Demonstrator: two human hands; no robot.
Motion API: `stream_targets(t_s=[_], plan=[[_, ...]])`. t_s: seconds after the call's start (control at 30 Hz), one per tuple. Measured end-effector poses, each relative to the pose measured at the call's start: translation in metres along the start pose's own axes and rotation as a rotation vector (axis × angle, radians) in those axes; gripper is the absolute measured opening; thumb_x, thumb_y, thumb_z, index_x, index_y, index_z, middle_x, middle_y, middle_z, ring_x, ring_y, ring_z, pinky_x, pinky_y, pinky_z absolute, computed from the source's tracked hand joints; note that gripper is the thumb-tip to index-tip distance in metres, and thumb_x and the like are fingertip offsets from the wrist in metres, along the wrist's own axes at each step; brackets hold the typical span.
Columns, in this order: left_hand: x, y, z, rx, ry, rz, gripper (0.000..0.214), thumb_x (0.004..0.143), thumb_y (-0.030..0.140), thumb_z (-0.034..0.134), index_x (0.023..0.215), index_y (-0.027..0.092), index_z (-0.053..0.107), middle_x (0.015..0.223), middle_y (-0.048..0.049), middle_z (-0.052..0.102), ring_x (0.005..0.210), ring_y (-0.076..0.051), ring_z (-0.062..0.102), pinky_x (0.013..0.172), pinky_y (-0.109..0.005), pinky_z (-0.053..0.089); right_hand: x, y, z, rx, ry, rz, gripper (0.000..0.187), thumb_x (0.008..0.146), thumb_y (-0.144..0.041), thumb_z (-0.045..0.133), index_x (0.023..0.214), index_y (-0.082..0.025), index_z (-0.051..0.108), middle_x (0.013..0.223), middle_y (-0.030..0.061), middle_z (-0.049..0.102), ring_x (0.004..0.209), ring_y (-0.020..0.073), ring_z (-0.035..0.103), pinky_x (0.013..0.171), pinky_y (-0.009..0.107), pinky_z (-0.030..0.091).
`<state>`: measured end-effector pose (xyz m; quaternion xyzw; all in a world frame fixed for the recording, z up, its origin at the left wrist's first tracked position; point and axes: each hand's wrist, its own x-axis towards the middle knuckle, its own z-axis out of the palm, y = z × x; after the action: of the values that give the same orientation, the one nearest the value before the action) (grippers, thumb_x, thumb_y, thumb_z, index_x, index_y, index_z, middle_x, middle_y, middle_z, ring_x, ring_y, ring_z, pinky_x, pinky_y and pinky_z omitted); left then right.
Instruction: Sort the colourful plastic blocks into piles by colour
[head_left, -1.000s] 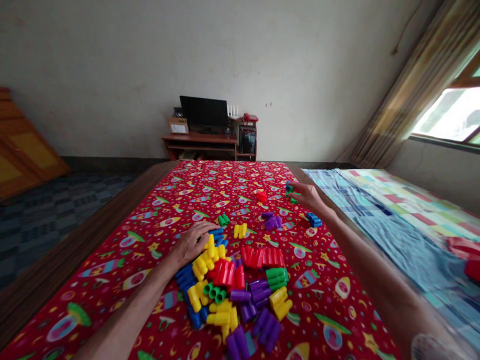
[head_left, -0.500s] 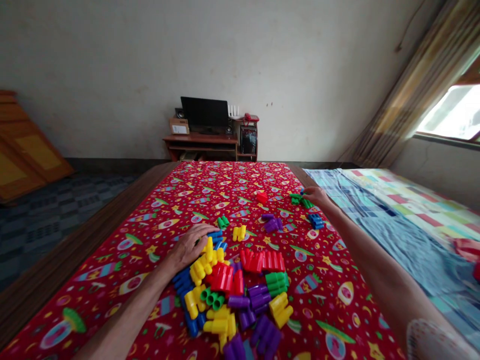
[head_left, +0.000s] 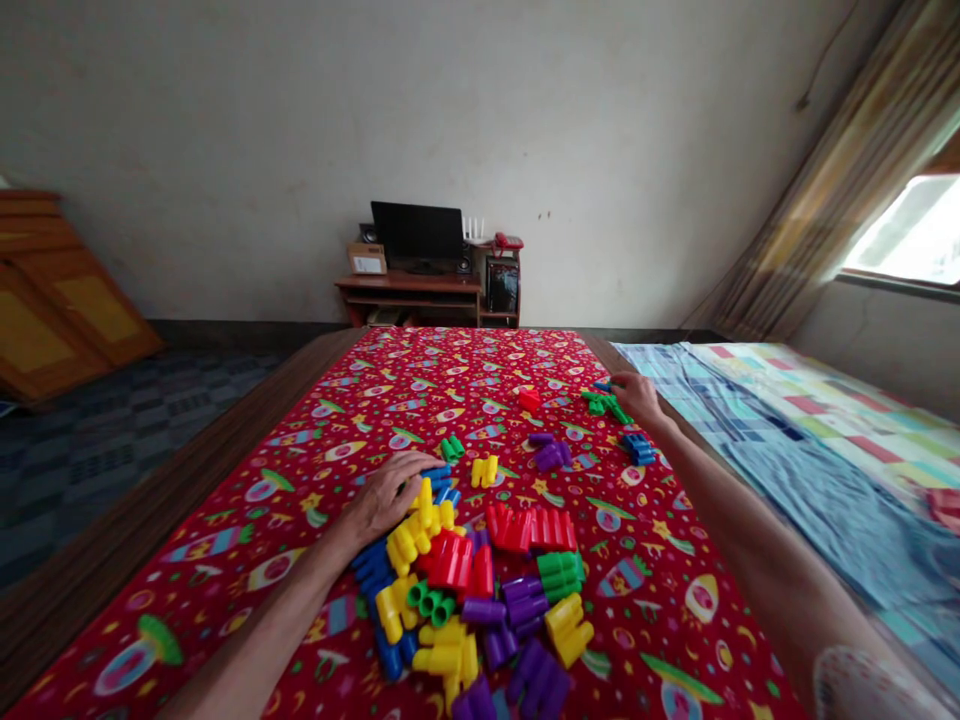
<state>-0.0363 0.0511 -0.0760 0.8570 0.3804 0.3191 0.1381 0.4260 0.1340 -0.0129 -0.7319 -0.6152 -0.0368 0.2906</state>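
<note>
My left hand rests cupped at the far left side of a pile of plastic building blocks, fingers stretched forward and thumb apart. Its fingertips touch a blue block, close beside a yellow block. Farther off, at the right edge of the red cloth, my right hand pinches a small blue block; the fingers partly hide it. Green blocks lie just under and beside those fingertips. Nearer me is another blue block.
The pile also holds red blocks, green blocks and purple blocks. Loose purple blocks, a yellow block and a red block lie beyond. A bed adjoins the table on the right.
The view has shifted slightly, moving the whole scene a little right and down. My right hand stays by the green blocks, with the blue block showing a bit more. The left hand keeps its place.
</note>
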Motion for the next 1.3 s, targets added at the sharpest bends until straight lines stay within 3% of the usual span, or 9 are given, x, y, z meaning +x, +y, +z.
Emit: stream_targets(t_s=[0.13, 0.23, 0.37, 0.5, 0.63, 0.73, 0.9, 1.17, 1.3], plan=[[0.006, 0.014, -0.006, 0.001, 0.149, -0.063, 0.042, 0.092, 0.036, 0.036, 0.119, 0.018, 0.063, 0.119, -0.0099, 0.067, 0.114, -0.023, 0.059, 0.103, -0.04, 0.045, -0.017, -0.036, -0.019, 0.24, 0.019, -0.141, 0.025, 0.077, -0.02, 0.058, 0.095, -0.015, 0.075, 0.086, 0.0073, 0.076, 0.079, 0.0213, 0.069, 0.074, 0.029, 0.05], [0.016, 0.045, -0.017, 0.056, 0.272, -0.031, 0.041, 0.094, 0.038, 0.038, 0.124, 0.018, 0.059, 0.124, -0.0098, 0.064, 0.119, -0.024, 0.057, 0.105, -0.04, 0.044, -0.052, -0.084, -0.034, 0.507, -0.163, -0.358, 0.023, 0.079, -0.027, 0.061, 0.095, -0.018, 0.075, 0.085, 0.0032, 0.075, 0.074, 0.0177, 0.067, 0.068, 0.027, 0.05], [0.024, 0.1, -0.024, 0.072, 0.202, -0.002, 0.04, 0.093, 0.042, 0.045, 0.123, 0.02, 0.059, 0.124, -0.0094, 0.065, 0.116, -0.023, 0.059, 0.101, -0.038, 0.047, -0.112, -0.146, -0.047, 0.661, -0.368, -0.604, 0.02, 0.083, -0.027, 0.061, 0.097, -0.019, 0.073, 0.087, 0.0023, 0.074, 0.074, 0.0148, 0.066, 0.066, 0.024, 0.049], [0.021, 0.131, -0.019, -0.009, 0.134, -0.034, 0.03, 0.095, 0.042, 0.046, 0.105, 0.022, 0.066, 0.101, -0.0057, 0.074, 0.089, -0.02, 0.07, 0.08, -0.03, 0.055, -0.147, -0.174, -0.049, 0.676, -0.476, -0.751, 0.02, 0.086, -0.019, 0.057, 0.1, -0.02, 0.071, 0.084, 0.0025, 0.073, 0.071, 0.0129, 0.065, 0.064, 0.022, 0.047], [0.019, 0.13, -0.025, 0.001, 0.246, -0.105, 0.031, 0.094, 0.044, 0.046, 0.09, 0.021, 0.066, 0.072, -0.0011, 0.071, 0.064, -0.016, 0.067, 0.063, -0.024, 0.052, -0.128, -0.153, -0.042, 0.691, -0.442, -0.68, 0.014, 0.086, -0.022, 0.056, 0.089, -0.017, 0.069, 0.082, 0.0039, 0.072, 0.072, 0.0136, 0.065, 0.064, 0.022, 0.048], [0.022, 0.121, -0.033, -0.033, 0.255, -0.175, 0.033, 0.092, 0.049, 0.048, 0.09, 0.02, 0.065, 0.058, 0.0027, 0.065, 0.051, -0.014, 0.063, 0.052, -0.022, 0.048, -0.084, -0.109, -0.036, 0.599, -0.236, -0.449, 0.013, 0.083, -0.023, 0.056, 0.085, -0.016, 0.068, 0.08, 0.0053, 0.072, 0.072, 0.0155, 0.065, 0.066, 0.024, 0.048], [0.025, 0.113, -0.032, -0.054, 0.186, -0.156, 0.035, 0.089, 0.052, 0.051, 0.088, 0.021, 0.066, 0.074, -0.0003, 0.073, 0.066, -0.016, 0.068, 0.062, -0.022, 0.051, -0.02, -0.029, -0.031, 0.183, 0.054, -0.01, 0.024, 0.081, -0.02, 0.055, 0.098, -0.015, 0.072, 0.093, 0.0105, 0.075, 0.086, 0.023, 0.069, 0.077, 0.032, 0.05], [0.026, 0.11, -0.029, -0.026, 0.198, -0.087, 0.034, 0.09, 0.051, 0.049, 0.084, 0.021, 0.066, 0.082, -0.0032, 0.071, 0.079, -0.019, 0.067, 0.075, -0.027, 0.053, -0.013, 0.001, -0.008, -0.02, -0.106, 0.061, 0.033, 0.082, -0.018, 0.055, 0.109, -0.014, 0.074, 0.097, 0.0125, 0.075, 0.087, 0.0244, 0.071, 0.078, 0.031, 0.052], [0.027, 0.112, -0.031, -0.024, 0.2, -0.074, 0.032, 0.09, 0.048, 0.05, 0.083, 0.021, 0.066, 0.082, -0.0036, 0.068, 0.079, -0.018, 0.066, 0.072, -0.027, 0.052, -0.018, 0.01, -0.015, -0.053, -0.1, 0.052, 0.035, 0.084, -0.02, 0.055, 0.113, -0.014, 0.071, 0.103, 0.0137, 0.074, 0.097, 0.0266, 0.069, 0.082, 0.031, 0.051]])
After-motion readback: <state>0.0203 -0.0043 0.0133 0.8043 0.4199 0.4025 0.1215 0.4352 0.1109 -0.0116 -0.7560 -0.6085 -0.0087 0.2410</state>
